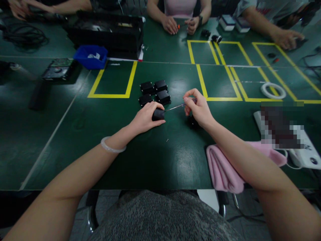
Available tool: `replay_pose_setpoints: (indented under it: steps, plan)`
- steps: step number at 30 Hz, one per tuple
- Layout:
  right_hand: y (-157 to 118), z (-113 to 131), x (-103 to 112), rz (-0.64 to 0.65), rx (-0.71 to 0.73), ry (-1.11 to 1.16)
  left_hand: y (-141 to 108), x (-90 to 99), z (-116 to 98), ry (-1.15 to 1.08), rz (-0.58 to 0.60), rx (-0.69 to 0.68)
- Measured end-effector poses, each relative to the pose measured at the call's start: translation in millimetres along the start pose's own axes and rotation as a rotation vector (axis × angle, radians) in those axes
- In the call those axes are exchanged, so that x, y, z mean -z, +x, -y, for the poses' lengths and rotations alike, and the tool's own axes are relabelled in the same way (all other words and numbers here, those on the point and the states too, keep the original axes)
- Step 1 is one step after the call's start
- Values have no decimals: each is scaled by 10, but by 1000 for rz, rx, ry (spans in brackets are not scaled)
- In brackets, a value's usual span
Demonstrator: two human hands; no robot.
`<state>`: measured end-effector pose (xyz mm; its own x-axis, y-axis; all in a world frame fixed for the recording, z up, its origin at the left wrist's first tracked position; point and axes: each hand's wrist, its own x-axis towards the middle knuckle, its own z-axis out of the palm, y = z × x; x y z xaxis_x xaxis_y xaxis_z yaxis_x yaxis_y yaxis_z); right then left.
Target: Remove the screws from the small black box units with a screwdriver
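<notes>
My left hand [147, 117] is closed around a small black plastic box [158, 114] on the green table. In my right hand [197, 105] is a thin screwdriver [175, 107], held nearly level, its tip at the right side of that box. Just behind my left hand sit several similar black boxes [163, 96] in a tight cluster. A dark part [192, 122] lies beneath my right hand, partly hidden by it. One tiny screw [167, 140] rests on the table in front of the held box.
A folded pink cloth [223, 169] lies under my right forearm, near a white power strip [307, 147]. Further off are a roll of white tape [273, 90], a blue bin [90, 57], a large black crate [107, 35] and a circuit-board device [59, 69]. Several people sit opposite.
</notes>
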<state>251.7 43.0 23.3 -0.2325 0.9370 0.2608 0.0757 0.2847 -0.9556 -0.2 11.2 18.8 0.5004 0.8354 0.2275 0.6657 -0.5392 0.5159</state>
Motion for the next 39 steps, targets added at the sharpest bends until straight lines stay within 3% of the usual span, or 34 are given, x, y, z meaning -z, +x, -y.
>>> replay_pose_setpoints:
  steps: [39]
  plan:
    - [-10,35,-1,5,-5,-56,0,1,3,-4,15,25]
